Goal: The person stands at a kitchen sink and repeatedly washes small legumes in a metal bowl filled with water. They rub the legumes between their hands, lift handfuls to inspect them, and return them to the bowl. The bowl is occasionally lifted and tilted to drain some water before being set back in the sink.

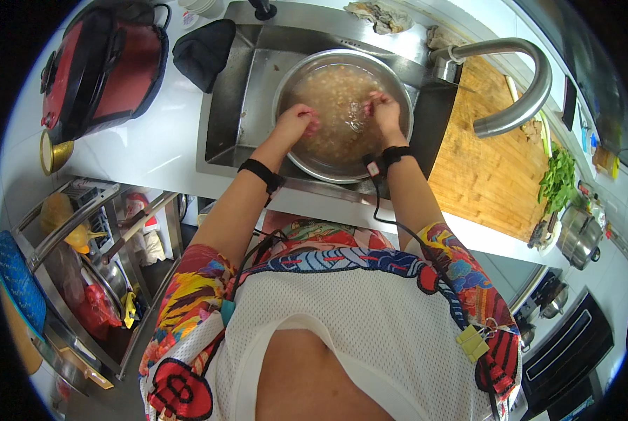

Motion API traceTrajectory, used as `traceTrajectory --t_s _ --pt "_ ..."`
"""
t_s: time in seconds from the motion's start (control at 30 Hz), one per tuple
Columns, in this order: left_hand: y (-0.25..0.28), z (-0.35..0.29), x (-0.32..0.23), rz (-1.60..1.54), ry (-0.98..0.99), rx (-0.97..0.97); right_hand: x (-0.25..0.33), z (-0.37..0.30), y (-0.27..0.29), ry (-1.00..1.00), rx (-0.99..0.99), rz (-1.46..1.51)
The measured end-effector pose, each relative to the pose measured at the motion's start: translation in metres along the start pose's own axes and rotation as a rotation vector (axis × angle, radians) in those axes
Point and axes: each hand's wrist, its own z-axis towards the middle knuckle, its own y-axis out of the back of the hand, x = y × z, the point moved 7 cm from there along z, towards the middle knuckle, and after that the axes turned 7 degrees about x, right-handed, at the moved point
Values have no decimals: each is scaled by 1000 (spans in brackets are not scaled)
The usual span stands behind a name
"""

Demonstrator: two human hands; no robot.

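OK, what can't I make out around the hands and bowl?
Head view: the metal bowl's bottom, hidden by cloudy water.
Head view: whether the left hand or right hand holds anything, blocked by the hands themselves.
Head view: the sink floor beneath, covered by the bowl.

A kitchen: a steel sink with a curved tap holds a metal bowl. Left of the sink, a red-and-black cooker stands on the white desk; right of the sink, a wooden board, leafy greens and a steel pot.
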Motion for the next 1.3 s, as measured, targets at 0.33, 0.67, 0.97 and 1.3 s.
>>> traceTrajectory --t_s 0.33,0.67,0.97,1.3 --pt "25 -15 16 -35 -35 -74 -17 56 -56 46 58 -1002" --pt "21 -19 9 -96 -20 -71 -76 22 -113 -61 509 -877" --pt "17 -14 6 -102 2 -79 -44 -25 -92 -426 446 -69" --pt "16 14 14 -70 -77 -94 5 -13 -76 -322 504 390"
